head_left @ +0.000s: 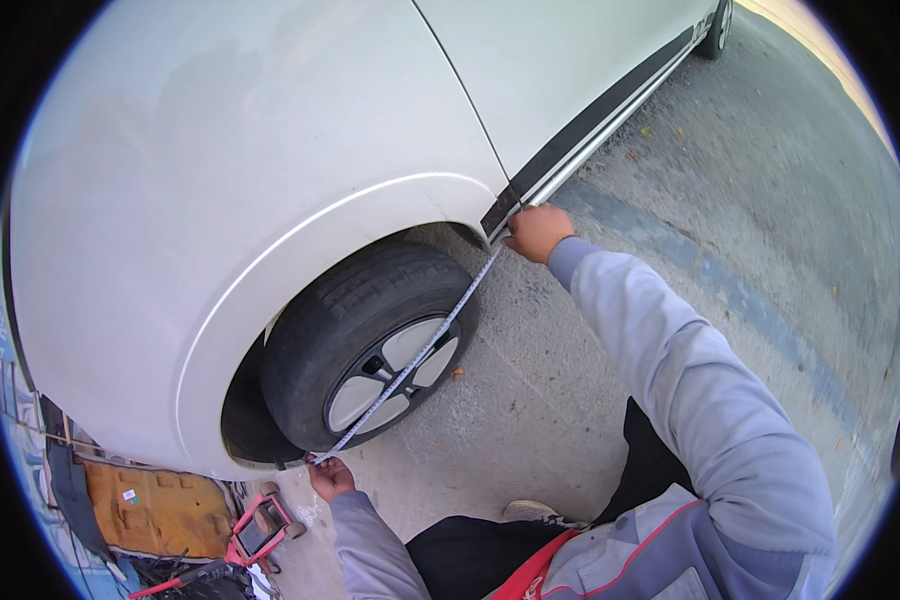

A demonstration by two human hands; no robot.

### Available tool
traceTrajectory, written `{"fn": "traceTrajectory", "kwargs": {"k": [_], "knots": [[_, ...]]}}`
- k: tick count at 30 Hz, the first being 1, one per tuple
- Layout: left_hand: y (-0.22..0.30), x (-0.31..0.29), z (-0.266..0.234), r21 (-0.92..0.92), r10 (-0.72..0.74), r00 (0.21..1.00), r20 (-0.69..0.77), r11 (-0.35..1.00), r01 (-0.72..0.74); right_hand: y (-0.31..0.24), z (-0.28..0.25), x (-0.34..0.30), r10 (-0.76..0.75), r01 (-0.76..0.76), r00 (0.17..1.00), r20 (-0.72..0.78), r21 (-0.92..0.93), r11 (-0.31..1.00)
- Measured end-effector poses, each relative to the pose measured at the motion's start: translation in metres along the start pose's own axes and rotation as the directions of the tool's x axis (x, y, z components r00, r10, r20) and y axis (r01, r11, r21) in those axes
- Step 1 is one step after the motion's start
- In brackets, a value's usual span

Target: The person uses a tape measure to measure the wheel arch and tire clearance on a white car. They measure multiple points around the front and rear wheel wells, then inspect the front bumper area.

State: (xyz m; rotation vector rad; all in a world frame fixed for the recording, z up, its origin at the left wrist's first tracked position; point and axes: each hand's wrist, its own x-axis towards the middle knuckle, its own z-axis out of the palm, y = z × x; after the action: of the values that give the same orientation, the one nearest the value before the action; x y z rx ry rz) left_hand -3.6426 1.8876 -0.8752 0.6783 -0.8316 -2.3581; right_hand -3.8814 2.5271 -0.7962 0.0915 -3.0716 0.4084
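A pale measuring tape (404,372) with fine markings runs taut and slanting across the front of a car wheel (370,330). My left hand (331,478) pinches its lower end, close to the bottom edge of the white wheel arch. At the upper end, my right hand (540,232) is closed around the tape, against the body edge where the arch meets the dark side sill (570,140). The wheel has a black tyre and a rim with white panels and dark spokes. Fingers of the right hand are partly hidden behind its back.
The white car body (270,130) fills the upper left. A red floor jack (260,530) stands at the lower left, beside a brown panel (160,508) and dark clutter. Grey concrete (710,200) with a faded blue stripe spreads to the right. My shoe (532,512) is below.
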Motion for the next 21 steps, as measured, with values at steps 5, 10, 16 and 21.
{"fn": "traceTrajectory", "kwargs": {"k": [5, 10, 16, 21], "knots": [[0.002, 0.007, -0.005, 0.029, 0.008, 1.0, 0.005, 1.0, -0.008, -0.004, 0.0, 0.001, 0.052, -0.052, 0.998, 0.028, -0.002, 0.999], [0.002, 0.01, -0.008, 0.012, 0.014, 0.999, -0.047, 1.0, -0.014, -0.005, 0.0, -0.001, 0.075, -0.075, 0.997, 0.017, 0.019, 0.997], [0.004, 0.014, -0.013, 0.018, 0.001, 1.0, -0.016, 1.0, -0.001, -0.006, 0.002, 0.001, 0.087, -0.087, 0.996, 0.024, 0.007, 0.996], [0.004, 0.011, -0.011, -0.013, -0.014, 1.0, -0.001, 1.0, 0.014, -0.007, 0.002, 0.001, 0.082, -0.082, 0.997, 0.011, 0.004, 0.997]]}}
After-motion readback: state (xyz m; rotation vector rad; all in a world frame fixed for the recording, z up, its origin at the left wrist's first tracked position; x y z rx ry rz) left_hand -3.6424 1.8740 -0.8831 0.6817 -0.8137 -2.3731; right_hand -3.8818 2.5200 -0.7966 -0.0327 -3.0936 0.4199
